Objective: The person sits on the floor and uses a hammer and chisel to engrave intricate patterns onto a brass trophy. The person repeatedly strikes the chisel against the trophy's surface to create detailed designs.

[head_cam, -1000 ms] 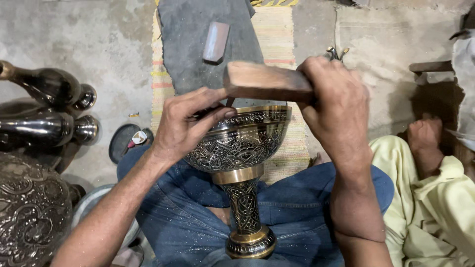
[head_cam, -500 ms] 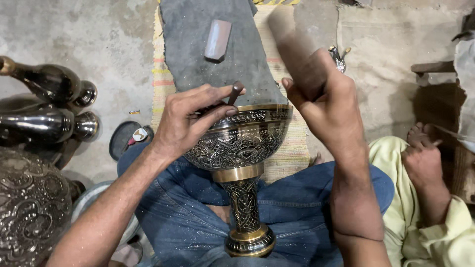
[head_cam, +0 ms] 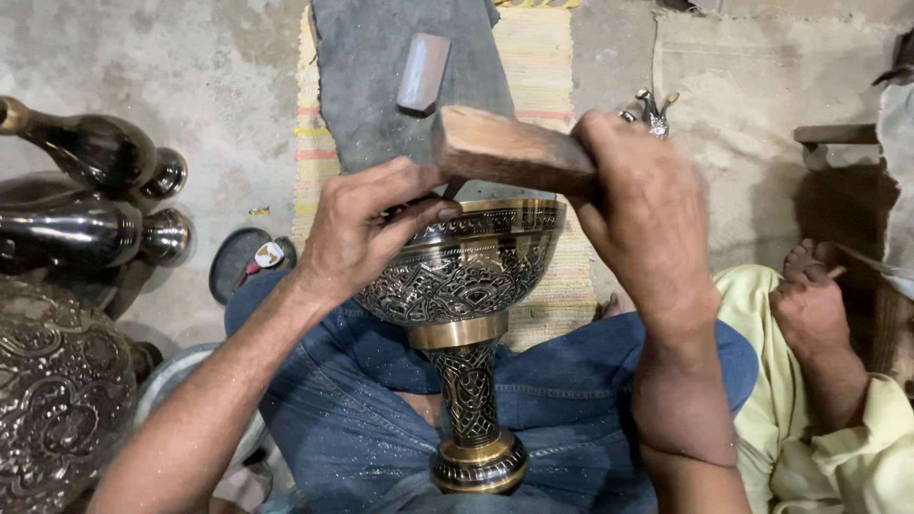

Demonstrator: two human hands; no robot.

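We see the left hand (head_cam: 367, 233) pinching a chisel against the engraved goblet (head_cam: 462, 314) rim; the right hand (head_cam: 638, 214) grips a wooden mallet (head_cam: 509, 152) above it.

You have one view only, from the camera on your head. It faces steeply down over your lap, close to your work. Your left hand (head_cam: 367, 224) sits left of centre, your right hand (head_cam: 638, 214) right of centre, the engraved goblet (head_cam: 466, 286) between them at mid-frame. The concrete floor (head_cam: 190, 86) fills the upper part of the frame. No second view overlaps it.
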